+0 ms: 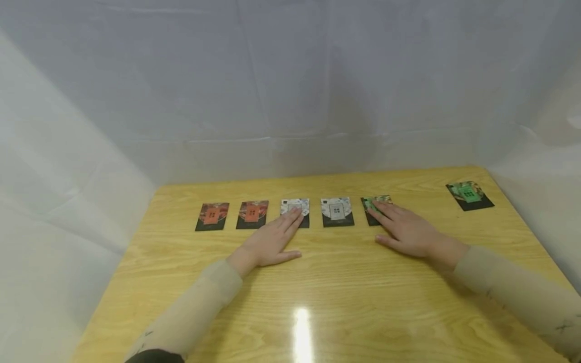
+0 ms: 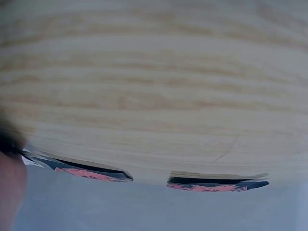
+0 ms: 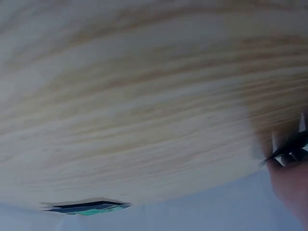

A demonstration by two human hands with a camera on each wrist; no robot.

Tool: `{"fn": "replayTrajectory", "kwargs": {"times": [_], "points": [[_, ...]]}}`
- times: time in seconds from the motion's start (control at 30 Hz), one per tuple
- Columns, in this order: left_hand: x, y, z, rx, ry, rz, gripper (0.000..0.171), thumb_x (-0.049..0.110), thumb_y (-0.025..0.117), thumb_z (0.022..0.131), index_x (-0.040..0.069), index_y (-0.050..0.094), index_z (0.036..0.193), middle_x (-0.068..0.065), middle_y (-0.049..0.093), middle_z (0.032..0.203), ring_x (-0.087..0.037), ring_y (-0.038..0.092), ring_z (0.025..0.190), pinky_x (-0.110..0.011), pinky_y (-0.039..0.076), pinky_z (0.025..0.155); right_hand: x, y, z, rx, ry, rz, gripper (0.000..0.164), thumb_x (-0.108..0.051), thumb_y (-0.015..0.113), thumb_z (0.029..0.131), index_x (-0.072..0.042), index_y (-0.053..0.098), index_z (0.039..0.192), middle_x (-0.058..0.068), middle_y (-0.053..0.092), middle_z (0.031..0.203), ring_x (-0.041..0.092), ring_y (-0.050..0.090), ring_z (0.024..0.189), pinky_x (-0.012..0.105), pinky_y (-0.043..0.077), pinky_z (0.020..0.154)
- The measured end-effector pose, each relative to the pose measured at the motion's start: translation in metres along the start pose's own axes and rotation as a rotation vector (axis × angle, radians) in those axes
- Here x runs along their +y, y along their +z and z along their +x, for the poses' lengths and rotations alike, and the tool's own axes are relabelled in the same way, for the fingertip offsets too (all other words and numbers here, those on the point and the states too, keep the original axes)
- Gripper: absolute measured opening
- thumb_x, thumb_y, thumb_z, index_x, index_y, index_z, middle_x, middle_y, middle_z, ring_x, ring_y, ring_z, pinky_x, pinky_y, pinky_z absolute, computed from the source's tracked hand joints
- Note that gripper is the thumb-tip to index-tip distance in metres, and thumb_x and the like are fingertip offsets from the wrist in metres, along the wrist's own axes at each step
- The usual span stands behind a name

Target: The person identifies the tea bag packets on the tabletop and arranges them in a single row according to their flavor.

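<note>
In the head view my left hand [image 1: 272, 241] lies flat, its straight fingers resting on a white-and-black packet [image 1: 305, 220] and covering part of it. My right hand [image 1: 408, 231] has its extended fingers on a green-and-black packet [image 1: 369, 205], hiding much of its front. Between the two hands a second white packet [image 1: 337, 212] lies untouched. Left of my left hand are two red-and-black packets, one nearer [image 1: 252, 215] and one farther out [image 1: 212, 217]; both show edge-on in the left wrist view. Another green packet [image 1: 469, 195] sits apart at the far right, tilted.
The packets lie along the back part of a wooden table [image 1: 336, 292]. A pale sheet [image 1: 290, 91] hangs behind the table and along both sides. Light reflects off the tabletop near the front.
</note>
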State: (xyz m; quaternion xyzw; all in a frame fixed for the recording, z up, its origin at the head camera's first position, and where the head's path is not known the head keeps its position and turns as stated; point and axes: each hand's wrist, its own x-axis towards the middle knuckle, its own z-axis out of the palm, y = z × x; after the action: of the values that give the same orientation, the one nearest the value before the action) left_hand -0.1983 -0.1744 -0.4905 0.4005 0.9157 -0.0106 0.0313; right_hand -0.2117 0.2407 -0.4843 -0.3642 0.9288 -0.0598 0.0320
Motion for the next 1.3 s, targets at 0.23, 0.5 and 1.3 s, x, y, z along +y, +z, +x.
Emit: {"fn": "replayTrajectory", "kwargs": {"times": [0.23, 0.5, 1.3], "points": [[0.0, -0.001, 0.0, -0.018, -0.009, -0.014, 0.094, 0.06, 0.048, 0.108, 0.001, 0.009, 0.17, -0.018, 0.003, 0.18, -0.033, 0.006, 0.168, -0.046, 0.021, 0.136, -0.01, 0.001, 0.002, 0.005, 0.04, 0.008, 0.079, -0.049, 0.051, 0.11, -0.002, 0.025, 0.169, 0.025, 0.02, 0.176, 0.045, 0.022, 0.163, 0.06, 0.023, 0.132], [-0.001, -0.002, -0.001, -0.009, -0.002, 0.004, 0.095, 0.059, 0.049, 0.108, 0.0, 0.009, 0.17, -0.019, 0.003, 0.18, -0.034, 0.007, 0.168, -0.046, 0.022, 0.136, -0.021, 0.0, 0.003, 0.021, 0.063, -0.003, 0.08, -0.048, 0.051, 0.11, 0.002, 0.025, 0.167, 0.028, 0.021, 0.174, 0.048, 0.022, 0.162, 0.063, 0.025, 0.131], [-0.001, -0.001, 0.0, -0.023, 0.0, -0.015, 0.095, 0.062, 0.047, 0.108, 0.002, 0.008, 0.171, -0.017, 0.002, 0.18, -0.033, 0.005, 0.168, -0.046, 0.019, 0.136, -0.001, -0.026, -0.009, 0.121, 0.096, -0.014, 0.084, -0.049, 0.053, 0.11, 0.002, 0.02, 0.168, 0.03, 0.012, 0.175, 0.049, 0.018, 0.162, 0.064, 0.021, 0.131]]}}
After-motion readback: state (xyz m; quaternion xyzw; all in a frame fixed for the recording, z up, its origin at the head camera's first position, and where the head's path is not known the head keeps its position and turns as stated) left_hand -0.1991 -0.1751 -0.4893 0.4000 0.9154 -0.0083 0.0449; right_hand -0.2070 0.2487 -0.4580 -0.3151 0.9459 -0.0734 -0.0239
